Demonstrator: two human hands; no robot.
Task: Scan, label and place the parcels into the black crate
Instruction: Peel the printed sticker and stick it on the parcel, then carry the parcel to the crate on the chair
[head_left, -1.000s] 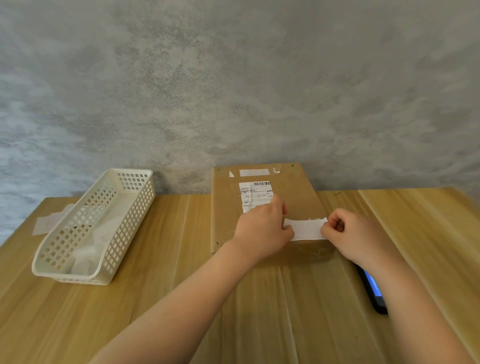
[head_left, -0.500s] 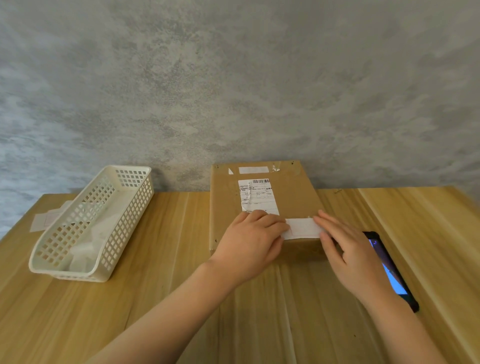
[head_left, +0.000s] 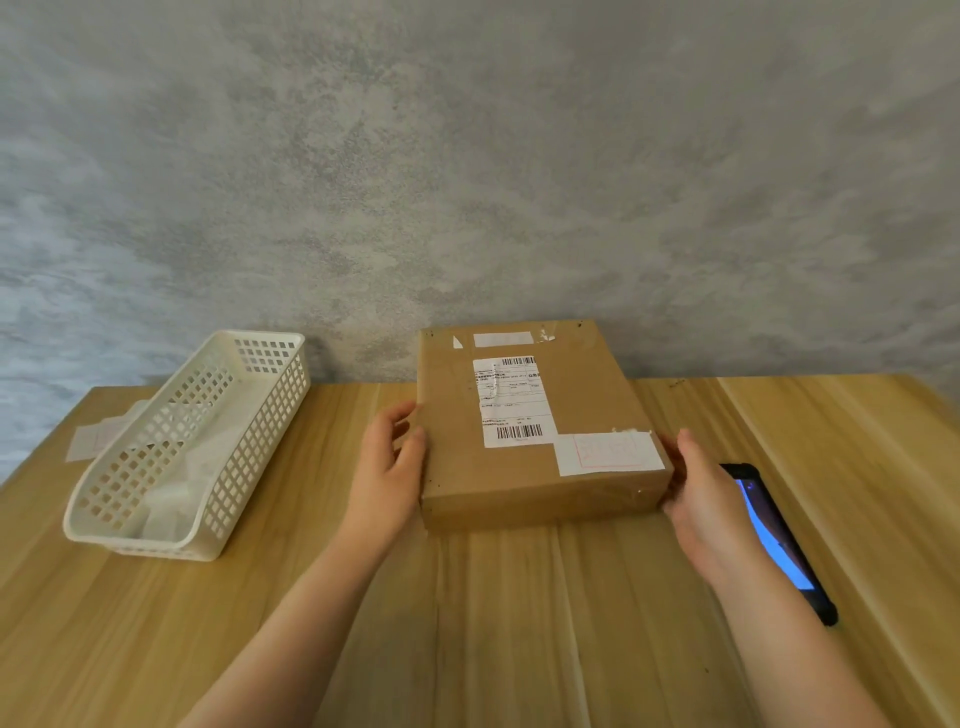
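We see the brown parcel (head_left: 530, 441) lying flat on the worktop (head_left: 493, 623), a white label (head_left: 609, 453) at its near right corner. Our left hand (head_left: 387, 480) and right hand (head_left: 698, 499) bracket its sides, each grip loosely open, fingers touching the cardboard.

The parcel (head_left: 530, 431) lies at the middle of the bench's (head_left: 493, 623) back edge; the basket (head_left: 192, 447) sits to its left, toward the back left corner; the phone (head_left: 779, 540) lies right of it.

Soft even light, sharp, wide-angle edge bending.
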